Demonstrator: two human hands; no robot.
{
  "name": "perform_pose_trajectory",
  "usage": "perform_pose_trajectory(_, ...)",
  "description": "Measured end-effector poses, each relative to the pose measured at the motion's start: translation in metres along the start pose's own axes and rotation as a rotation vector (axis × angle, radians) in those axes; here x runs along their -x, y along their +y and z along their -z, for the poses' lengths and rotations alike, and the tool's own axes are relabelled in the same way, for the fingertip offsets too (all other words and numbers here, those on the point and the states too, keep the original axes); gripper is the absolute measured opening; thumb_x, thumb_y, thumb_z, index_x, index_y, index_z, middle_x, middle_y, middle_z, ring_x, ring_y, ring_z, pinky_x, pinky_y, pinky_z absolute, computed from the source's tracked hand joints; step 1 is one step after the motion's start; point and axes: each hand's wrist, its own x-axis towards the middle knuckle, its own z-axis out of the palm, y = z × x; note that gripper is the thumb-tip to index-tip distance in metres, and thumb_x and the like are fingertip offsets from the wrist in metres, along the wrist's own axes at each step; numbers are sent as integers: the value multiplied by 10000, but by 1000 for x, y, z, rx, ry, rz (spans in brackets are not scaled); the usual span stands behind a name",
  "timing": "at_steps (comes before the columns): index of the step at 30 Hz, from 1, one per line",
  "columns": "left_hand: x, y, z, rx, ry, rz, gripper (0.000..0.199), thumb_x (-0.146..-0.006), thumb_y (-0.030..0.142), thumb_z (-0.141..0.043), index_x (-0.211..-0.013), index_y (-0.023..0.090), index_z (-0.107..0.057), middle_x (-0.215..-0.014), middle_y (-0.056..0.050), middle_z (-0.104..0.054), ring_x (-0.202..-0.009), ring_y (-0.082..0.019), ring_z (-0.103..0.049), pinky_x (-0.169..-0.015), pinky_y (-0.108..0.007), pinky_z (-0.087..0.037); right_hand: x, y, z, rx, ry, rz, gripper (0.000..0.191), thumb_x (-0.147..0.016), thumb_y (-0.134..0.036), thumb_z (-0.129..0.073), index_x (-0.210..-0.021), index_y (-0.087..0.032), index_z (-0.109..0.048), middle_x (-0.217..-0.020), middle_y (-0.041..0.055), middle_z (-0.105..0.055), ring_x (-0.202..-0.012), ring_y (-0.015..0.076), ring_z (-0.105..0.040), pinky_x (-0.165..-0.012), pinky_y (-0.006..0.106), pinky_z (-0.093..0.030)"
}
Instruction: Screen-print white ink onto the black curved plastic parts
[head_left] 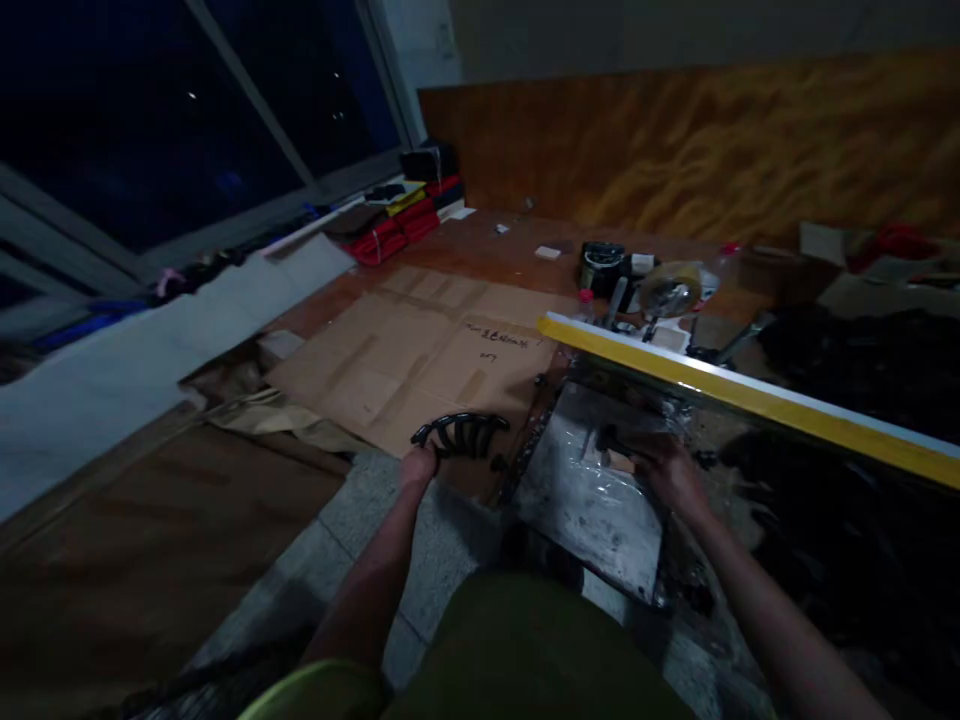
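Left of the plate [581, 520], the left hand [420, 464] grips 1 end of the black piece [463, 432], which extends plateward; over the plate, the right hand [664, 466] closes round a dark item [613, 440].

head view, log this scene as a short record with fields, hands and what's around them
left hand: at the left end of the black curved pieces, grip unclear
right hand: holding a dark tool over the grey plate
left of plate: flattened cardboard with handwriting
beyond plate: yellow-edged bar, slanting
near window: red bundles
lighting: dim
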Motion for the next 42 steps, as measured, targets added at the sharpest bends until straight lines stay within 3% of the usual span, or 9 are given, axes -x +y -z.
perform_pose_trajectory(4,-3,1,-4,115,12,50,612,-990,504,-201,-1157,112,-641,-1158,-210,-716,-1051,-280,-698,-822,-352,-527,-10,-28,5,216,-58,125,306,-871,-175,-520,-1053,-198,-765,-1079,122,-725,-1051,282,-619,-927,412,-472)
perform_pose_trajectory(7,0,-3,-3,176,38,39,570,-976,543,-270,-1122,144,-652,-1115,-181,-733,-1024,-277,-703,-823,-356,-529,-28,-68,-13,140,-126,178,317,-934,-217,-480,-1122,-204,-735,-1088,111,-710,-1029,256,-611,-898,371,-477)
perform_pose_trajectory(11,14,-6,-7,224,157,4,528,-984,497,-318,-1245,120,-580,-1185,-187,-686,-1110,-275,-653,-897,-383,-520,-67,-132,-74,-68,-347,217,314,-944,-175,-466,-1125,-202,-720,-1085,85,-713,-1044,221,-609,-934,335,-461)
perform_pose_trajectory(16,34,1,-21,194,304,-417,398,-968,410,-437,-1276,234,-618,-1404,-92,-552,-1285,-244,-502,-1081,-388,-413,-119,-183,-152,-102,-571,60,335,-955,-200,-468,-1203,-220,-693,-1138,87,-708,-1070,231,-629,-923,330,-460)
perform_pose_trajectory(20,37,12,-19,92,215,-474,447,-959,448,-440,-1362,312,-578,-1438,-77,-534,-1276,-294,-483,-1031,-450,-427,-132,-196,-178,-65,-646,-66,327,-974,-262,-466,-1198,-214,-700,-1187,101,-699,-1113,239,-629,-934,315,-452)
perform_pose_trajectory(30,37,37,1,71,94,-400,622,-847,618,-539,-1373,289,-574,-1470,-110,-519,-1291,-394,-455,-1079,-591,-324,-132,-214,-182,-161,-667,-275,340,-979,-306,-433,-1125,-188,-717,-1126,103,-731,-1075,235,-658,-940,320,-459)
perform_pose_trajectory(33,37,50,4,57,74,-312,610,-846,536,-566,-1385,251,-566,-1521,-137,-457,-1316,-413,-443,-1061,-602,-353,-132,-216,-191,-246,-586,-301,353,-947,-252,-456,-1203,-147,-675,-1224,122,-689,-1164,233,-618,-1005,330,-442)
perform_pose_trajectory(36,33,64,5,40,92,-213,503,-907,348,-466,-1387,239,-571,-1528,-150,-445,-1351,-408,-428,-1057,-597,-370,-127,-217,-201,-315,-474,-365,386,-897,-239,-502,-1238,-135,-649,-1260,144,-662,-1191,253,-608,-1031,354,-445)
perform_pose_trajectory(42,8,61,-3,6,42,-169,510,-883,229,-427,-1340,364,-606,-1417,-116,-563,-1317,-376,-490,-978,-540,-464,-120,-220,-225,-415,-374,-400,475,-820,-278,-551,-1276,-187,-649,-1316,131,-638,-1265,308,-565,-1100,444,-417)
